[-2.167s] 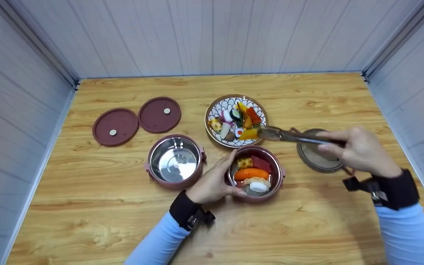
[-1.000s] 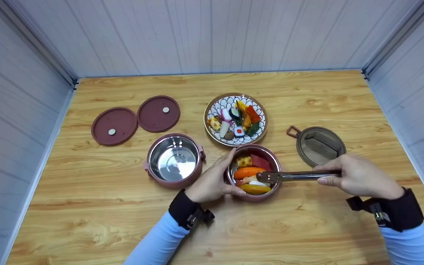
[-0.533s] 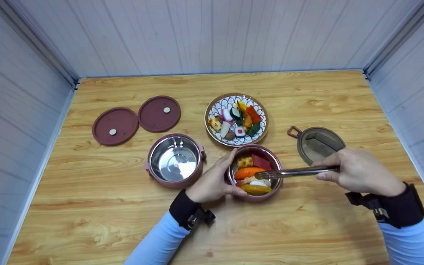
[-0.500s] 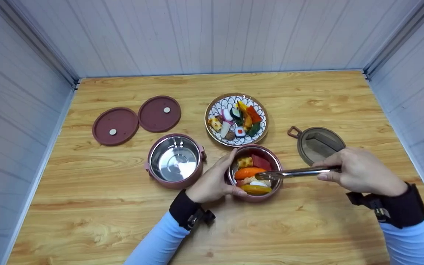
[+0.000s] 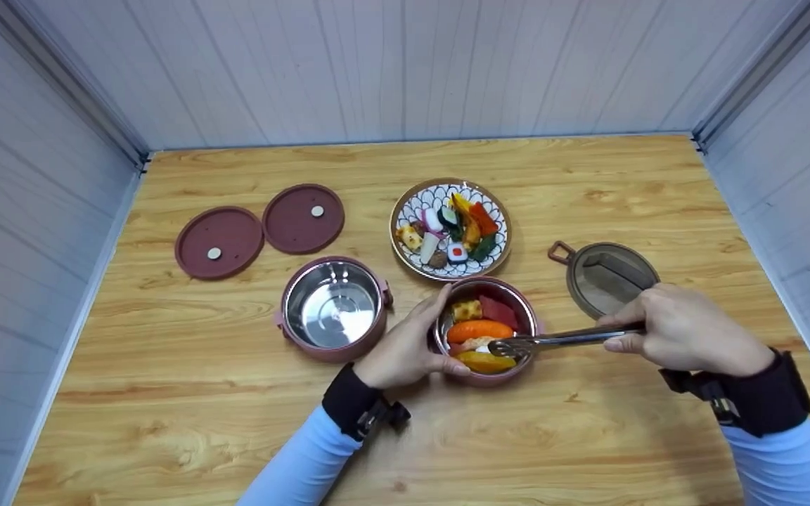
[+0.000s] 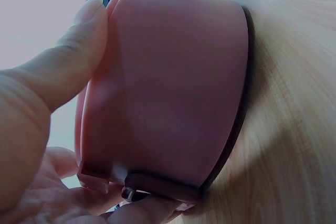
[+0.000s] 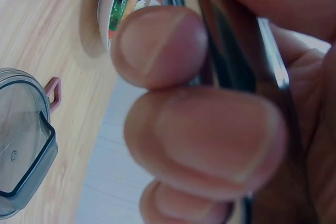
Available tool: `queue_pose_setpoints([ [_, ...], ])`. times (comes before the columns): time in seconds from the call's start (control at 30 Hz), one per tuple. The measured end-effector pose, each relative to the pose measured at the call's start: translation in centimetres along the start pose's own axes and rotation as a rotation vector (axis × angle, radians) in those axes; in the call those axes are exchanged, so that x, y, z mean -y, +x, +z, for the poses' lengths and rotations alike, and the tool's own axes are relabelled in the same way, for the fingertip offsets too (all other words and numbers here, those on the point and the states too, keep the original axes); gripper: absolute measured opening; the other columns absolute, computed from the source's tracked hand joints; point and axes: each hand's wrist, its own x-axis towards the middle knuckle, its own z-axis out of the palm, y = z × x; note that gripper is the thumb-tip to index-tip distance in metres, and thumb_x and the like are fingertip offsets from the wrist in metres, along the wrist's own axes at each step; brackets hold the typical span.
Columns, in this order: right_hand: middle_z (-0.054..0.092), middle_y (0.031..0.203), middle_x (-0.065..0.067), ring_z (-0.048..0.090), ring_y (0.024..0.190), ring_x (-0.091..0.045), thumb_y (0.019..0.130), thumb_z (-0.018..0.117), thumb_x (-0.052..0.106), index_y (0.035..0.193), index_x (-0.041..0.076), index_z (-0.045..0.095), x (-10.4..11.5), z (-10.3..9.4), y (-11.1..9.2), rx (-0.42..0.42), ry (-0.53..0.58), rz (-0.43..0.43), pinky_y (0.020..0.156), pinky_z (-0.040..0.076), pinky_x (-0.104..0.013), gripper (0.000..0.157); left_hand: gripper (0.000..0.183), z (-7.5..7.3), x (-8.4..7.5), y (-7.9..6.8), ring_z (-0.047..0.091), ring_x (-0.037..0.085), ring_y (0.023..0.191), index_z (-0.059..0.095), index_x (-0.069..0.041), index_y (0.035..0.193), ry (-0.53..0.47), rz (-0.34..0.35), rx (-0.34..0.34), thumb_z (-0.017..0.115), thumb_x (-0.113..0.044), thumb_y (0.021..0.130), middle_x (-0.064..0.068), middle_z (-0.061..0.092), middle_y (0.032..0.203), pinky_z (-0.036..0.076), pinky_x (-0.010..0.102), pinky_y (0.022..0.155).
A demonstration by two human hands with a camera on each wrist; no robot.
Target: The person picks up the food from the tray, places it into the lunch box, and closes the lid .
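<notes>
My left hand (image 5: 412, 348) grips the near-left side of a round pink pot (image 5: 491, 379), thumb at its rim and fingers round the handle side. In the left wrist view the pink wall of that pot (image 6: 173, 82) fills the middle. Inside lie an orange sausage-shaped piece (image 5: 479, 329), a yellow piece (image 5: 486, 362), a red block (image 5: 498, 311) and other food pieces. My right hand (image 5: 686, 330) holds metal tongs (image 5: 574, 336), their tips inside the pot over the white piece beside the yellow one. The right wrist view shows fingers (image 7: 205, 140) curled round the tongs.
A patterned plate (image 5: 405, 256) with several food pieces stands behind the pot. To the left are a second pot (image 5: 335, 306) with a bare steel inside and two maroon lids (image 5: 219, 232). A translucent lid (image 5: 598, 281) lies close by my right hand.
The tongs went from the plate to the pot, and the yellow piece now lies in the pot. Lately the tips have shifted slightly nearer the yellow piece. My left hand stays put.
</notes>
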Motion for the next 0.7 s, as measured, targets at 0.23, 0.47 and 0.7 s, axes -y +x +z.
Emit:
queue_pose_setpoints([
  [0.23, 0.072, 0.085, 0.011, 0.049, 0.061, -0.006, 0.085, 0.077, 0.034, 0.108, 0.020, 0.079, 0.0, 0.1, 0.0, -0.005, 0.027, 0.017, 0.058, 0.040, -0.030, 0.027, 0.122, 0.0, 0.0, 0.0, 0.021, 0.026, 0.146, 0.013, -0.015, 0.160, -0.002, 0.005, -0.002, 0.088, -0.045, 0.069, 0.013, 0.022, 0.161, 0.020, 0.039, 0.118],
  [0.47, 0.036, 0.056, 0.013, 0.036, 0.047, -0.007, 0.088, 0.074, 0.040, 0.123, 0.019, 0.072, -0.2, 0.3, 0.5, -0.156, 0.076, 0.065, 0.048, 0.032, -0.028, 0.040, 0.121, 0.0, 0.0, -0.1, 0.021, 0.024, 0.146, 0.013, -0.014, 0.160, -0.015, -0.001, -0.001, 0.088, -0.043, 0.070, 0.012, 0.021, 0.162, 0.019, 0.037, 0.118],
  [0.7, 0.048, 0.062, 0.006, 0.041, 0.052, -0.013, 0.087, 0.076, 0.039, 0.126, 0.010, 0.069, 0.0, 1.5, 3.9, -0.301, 0.088, 0.109, 0.046, 0.031, -0.030, 0.050, 0.121, 0.0, -0.1, -0.1, 0.022, 0.025, 0.146, 0.013, -0.013, 0.160, -0.017, 0.011, 0.000, 0.088, -0.042, 0.070, 0.013, 0.022, 0.161, 0.020, 0.037, 0.118],
])
